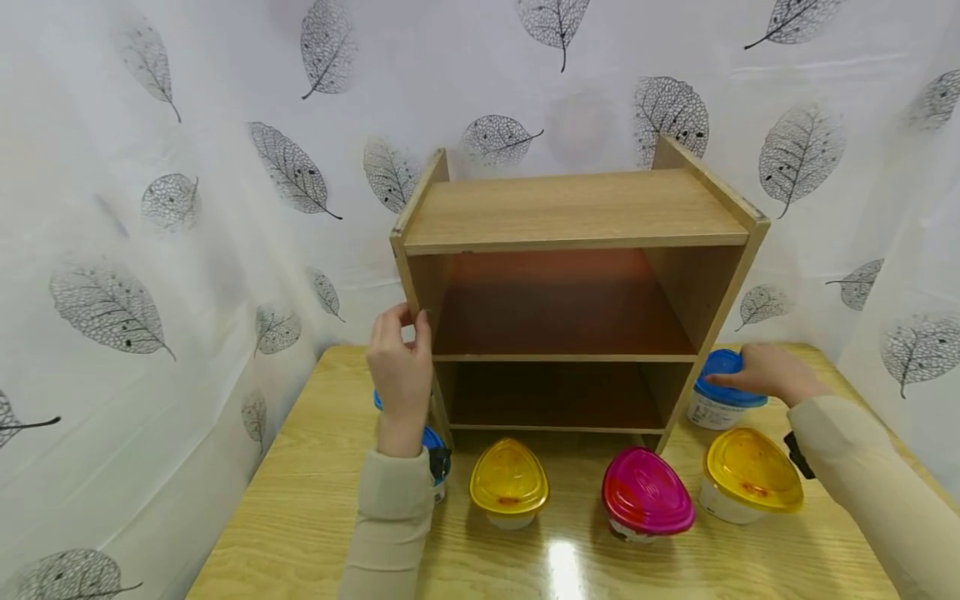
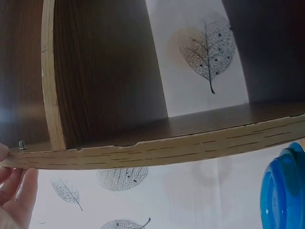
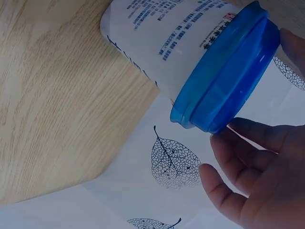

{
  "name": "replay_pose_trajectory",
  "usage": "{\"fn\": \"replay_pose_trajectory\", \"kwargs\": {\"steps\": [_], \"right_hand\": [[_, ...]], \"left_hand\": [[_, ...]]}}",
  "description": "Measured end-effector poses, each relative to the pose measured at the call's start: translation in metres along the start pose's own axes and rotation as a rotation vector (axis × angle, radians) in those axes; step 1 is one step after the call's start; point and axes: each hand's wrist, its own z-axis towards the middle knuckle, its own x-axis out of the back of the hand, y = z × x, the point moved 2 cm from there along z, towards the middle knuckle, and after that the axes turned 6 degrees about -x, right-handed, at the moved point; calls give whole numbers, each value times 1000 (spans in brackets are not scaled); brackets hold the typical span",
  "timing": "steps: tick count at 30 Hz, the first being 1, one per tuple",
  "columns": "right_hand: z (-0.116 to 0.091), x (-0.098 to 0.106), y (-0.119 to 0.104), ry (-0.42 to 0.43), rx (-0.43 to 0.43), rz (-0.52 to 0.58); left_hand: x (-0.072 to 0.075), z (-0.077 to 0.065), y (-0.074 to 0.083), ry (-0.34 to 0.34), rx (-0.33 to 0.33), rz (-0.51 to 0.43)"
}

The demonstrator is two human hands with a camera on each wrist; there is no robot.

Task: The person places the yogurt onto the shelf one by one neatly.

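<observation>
My left hand (image 1: 401, 362) grips the front edge of the left side panel of a small wooden shelf (image 1: 577, 208). In the left wrist view, its thumb and fingers lie on opposite sides of that panel (image 2: 143, 151). To the right of the shelf stands a white tub (image 1: 712, 414) with a blue lid. My right hand (image 1: 772, 373) holds this tub at the lid. The right wrist view has the thumb on one side of the blue lid (image 3: 224, 71) and fingertips at the other; printed text shows on the tub's white wall.
In front of the shelf sit a yellow-lidded tub (image 1: 510, 479) and a pink-lidded tub (image 1: 647, 492). Another yellow-lidded tub (image 1: 752, 471) is below the right forearm. Blue-lidded tubs are partly hidden behind the left arm. A leaf-patterned curtain (image 1: 217, 250) surrounds the wooden table (image 1: 300, 500).
</observation>
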Motion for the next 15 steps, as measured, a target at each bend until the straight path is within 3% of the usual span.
{"fn": "replay_pose_trajectory", "kwargs": {"steps": [8,15], "right_hand": [[6,3,3,-20,67,19],[6,5,4,-76,59,5]], "left_hand": [[1,0,0,14,-25,-1],[1,0,-1,8,-34,3]]}}
